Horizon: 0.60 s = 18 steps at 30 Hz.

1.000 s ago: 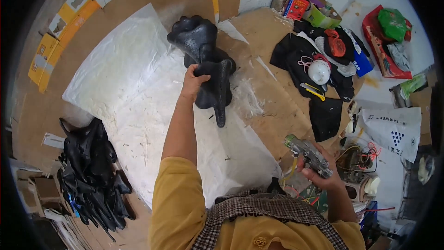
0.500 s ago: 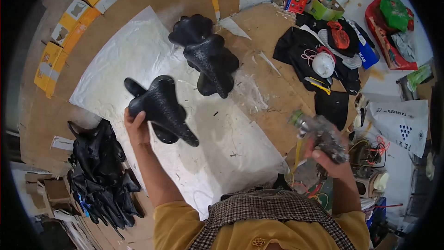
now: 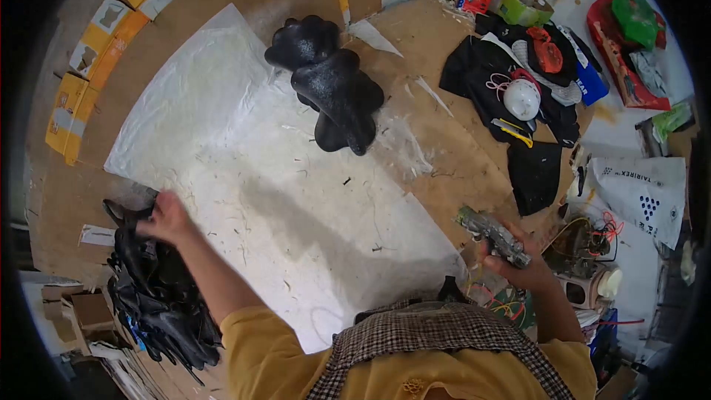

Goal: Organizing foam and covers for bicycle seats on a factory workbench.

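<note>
Brown cardboard (image 3: 478, 167) spreads out beyond both hands, and a white plastic sheet (image 3: 244, 141) lies over it, reaching from beside the left hand's grip most of the way toward the right's. Directly below and around the left grip is a heap of limp, glossy black pieces (image 3: 159, 296). Well to the right grip's far side lies dark cloth (image 3: 535, 170). Black saddle-shaped forms (image 3: 337, 85) rest bunched together, ahead of the left grip and to its right. The left hand (image 3: 170, 218) is at the heap's far end, blurred; whether its fingers have closed on a piece, I cannot tell. The right hand (image 3: 532, 267) is wrapped around a grey tool (image 3: 495, 235), nose pointing forward and left. Ahead of that grip, a yellow cutter (image 3: 512, 132) lies by the cloth.
</note>
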Available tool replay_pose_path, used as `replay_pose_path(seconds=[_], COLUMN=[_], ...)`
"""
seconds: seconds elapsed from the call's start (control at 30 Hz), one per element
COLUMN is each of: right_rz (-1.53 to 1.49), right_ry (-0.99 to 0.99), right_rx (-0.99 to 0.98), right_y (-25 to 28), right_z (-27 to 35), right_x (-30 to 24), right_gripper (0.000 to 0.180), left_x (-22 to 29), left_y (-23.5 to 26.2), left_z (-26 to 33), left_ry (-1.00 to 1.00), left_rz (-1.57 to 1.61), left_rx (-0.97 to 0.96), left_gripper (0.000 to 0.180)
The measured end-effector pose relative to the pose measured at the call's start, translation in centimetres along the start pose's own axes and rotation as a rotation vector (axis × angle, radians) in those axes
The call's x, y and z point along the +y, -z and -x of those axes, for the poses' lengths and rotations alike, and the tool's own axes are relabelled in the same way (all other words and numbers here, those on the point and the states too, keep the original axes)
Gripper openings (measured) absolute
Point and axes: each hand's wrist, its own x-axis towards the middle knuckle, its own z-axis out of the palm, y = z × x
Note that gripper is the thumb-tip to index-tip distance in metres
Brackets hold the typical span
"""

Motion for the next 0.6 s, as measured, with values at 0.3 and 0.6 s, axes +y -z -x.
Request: replay_pose_path(seconds=[0.3,0.6], right_rz=[0.044,-0.001], right_ry=[-0.025,0.258], right_rx=[0.006,0.156], right_y=[-1.0,0.4], right_z=[-1.7,-3.1], right_x=[0.7,-4.8], right_gripper=[0.058,0.049], left_x=[-30.9,-14.4], left_y=[-6.0,-9.6], left_z=[13.3,11.7], left_ry=[0.512,0.253], left_rz=[-0.985,-0.392], left_rx=[-0.78,-0.576], left_gripper=[0.052,0.022])
